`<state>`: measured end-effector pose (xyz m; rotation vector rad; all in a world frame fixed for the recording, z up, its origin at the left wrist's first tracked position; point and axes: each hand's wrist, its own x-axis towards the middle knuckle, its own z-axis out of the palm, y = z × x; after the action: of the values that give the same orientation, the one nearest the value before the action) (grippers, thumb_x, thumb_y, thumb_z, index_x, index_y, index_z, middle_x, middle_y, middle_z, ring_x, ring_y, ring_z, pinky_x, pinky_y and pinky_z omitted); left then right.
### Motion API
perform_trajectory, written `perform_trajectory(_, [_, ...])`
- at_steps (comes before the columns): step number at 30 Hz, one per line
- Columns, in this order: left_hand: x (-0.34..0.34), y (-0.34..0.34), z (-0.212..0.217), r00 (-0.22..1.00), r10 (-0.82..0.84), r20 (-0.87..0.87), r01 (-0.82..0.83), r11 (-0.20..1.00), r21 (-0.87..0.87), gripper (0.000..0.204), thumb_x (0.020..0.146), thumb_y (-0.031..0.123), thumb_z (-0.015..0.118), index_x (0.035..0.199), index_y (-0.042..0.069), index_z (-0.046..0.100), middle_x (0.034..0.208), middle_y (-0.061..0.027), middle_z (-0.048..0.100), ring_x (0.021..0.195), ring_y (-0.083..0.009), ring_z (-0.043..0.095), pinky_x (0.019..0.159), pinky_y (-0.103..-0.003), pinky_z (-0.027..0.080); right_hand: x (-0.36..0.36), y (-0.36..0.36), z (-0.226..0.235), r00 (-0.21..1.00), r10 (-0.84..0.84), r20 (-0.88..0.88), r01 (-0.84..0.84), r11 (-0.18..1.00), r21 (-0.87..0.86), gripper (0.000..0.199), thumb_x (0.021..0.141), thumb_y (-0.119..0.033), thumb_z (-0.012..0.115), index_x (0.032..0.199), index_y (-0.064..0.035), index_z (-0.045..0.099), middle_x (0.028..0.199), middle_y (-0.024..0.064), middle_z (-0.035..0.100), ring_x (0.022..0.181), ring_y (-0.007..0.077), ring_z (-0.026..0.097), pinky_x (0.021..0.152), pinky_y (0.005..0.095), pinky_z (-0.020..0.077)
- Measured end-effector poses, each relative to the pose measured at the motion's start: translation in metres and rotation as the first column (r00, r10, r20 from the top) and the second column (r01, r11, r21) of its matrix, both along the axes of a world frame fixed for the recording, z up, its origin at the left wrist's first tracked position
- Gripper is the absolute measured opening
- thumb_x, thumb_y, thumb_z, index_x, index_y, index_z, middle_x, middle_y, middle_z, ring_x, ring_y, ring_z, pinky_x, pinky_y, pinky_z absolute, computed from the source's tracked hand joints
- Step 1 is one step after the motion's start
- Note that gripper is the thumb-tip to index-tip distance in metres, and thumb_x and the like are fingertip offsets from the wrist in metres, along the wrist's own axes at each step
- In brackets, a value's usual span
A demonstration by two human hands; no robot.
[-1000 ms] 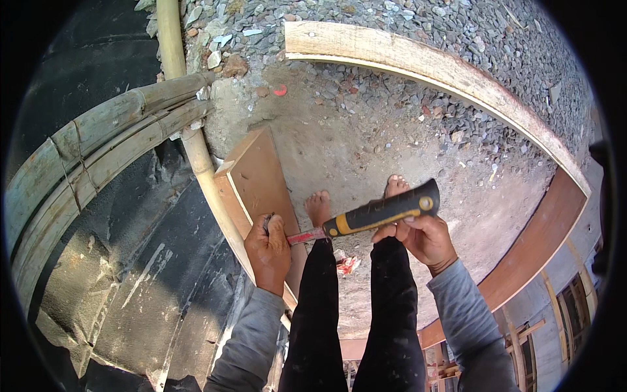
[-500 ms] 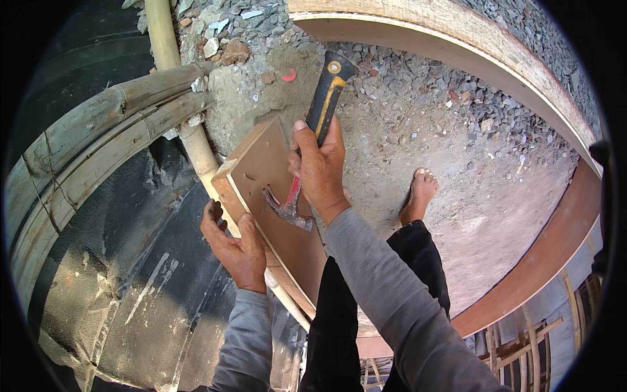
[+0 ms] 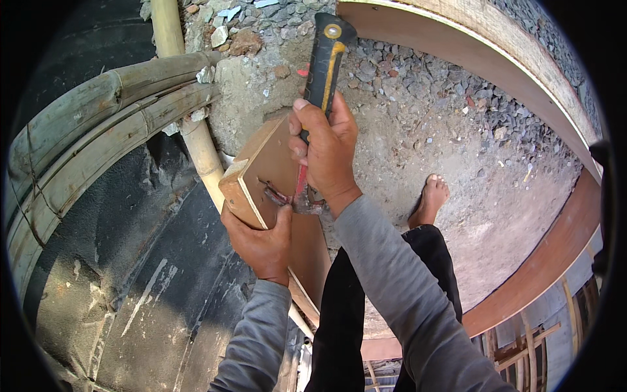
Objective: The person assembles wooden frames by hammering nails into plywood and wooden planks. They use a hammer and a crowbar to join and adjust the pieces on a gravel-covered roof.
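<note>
My right hand (image 3: 326, 150) is closed round the black and yellow handle of a claw hammer (image 3: 325, 62), whose butt points away from me. Its red neck runs down to the metal head, and the claw lies against the face of a brown wooden panel (image 3: 307, 251). By the claw, a thin bent nail (image 3: 262, 181) appears to stick out of the panel. My left hand (image 3: 261, 245) grips the panel's left edge, fingers hidden behind it, with the thumb on the face close to the claw.
Bamboo poles (image 3: 147, 81) cross on the left above dark sheeting (image 3: 144, 261). A curved wooden form board (image 3: 483, 39) runs round the far right. Grey gravel (image 3: 424, 72) lies along it. My bare foot (image 3: 430, 201) stands on the dusty ground.
My left hand has moved right and closed on the panel's edge. The hammer's claw has come in against the panel by the nail, while the handle has swung more upright.
</note>
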<state>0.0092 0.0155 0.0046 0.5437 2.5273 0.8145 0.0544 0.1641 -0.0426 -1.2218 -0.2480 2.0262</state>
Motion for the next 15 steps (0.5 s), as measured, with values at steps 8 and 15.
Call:
perform_trajectory(8, [0.001,-0.009,-0.005,0.999,-0.030,-0.018,0.030,1.000,0.007,0.080,0.066,0.008,0.085,0.132,-0.004,0.041,0.118,-0.0172,0.053,0.109,-0.0275,0.056,0.096,-0.038,0.046,0.010,-0.024,0.018,0.973,-0.229,-0.006,0.228,0.966,0.123,0.019,0.091,-0.011,0.058,0.107,-0.0064,0.051,0.069,0.0064,0.052,0.044,0.0095,0.042,0.039,0.0251,0.0358])
perform_trajectory(15, [-0.005,-0.011,-0.002,0.998,-0.047,0.037,0.043,0.995,0.093,0.078,0.066,0.006,0.079,0.133,-0.004,0.040,0.118,-0.0161,0.053,0.109,-0.0257,0.056,0.097,-0.036,0.046,0.066,-0.045,0.043,0.701,-0.691,-0.175,0.695,0.717,-0.044,0.012,0.092,-0.017,0.055,0.086,-0.0164,0.044,0.063,0.0010,0.037,0.043,0.0101,0.034,0.039,0.0261,0.0353])
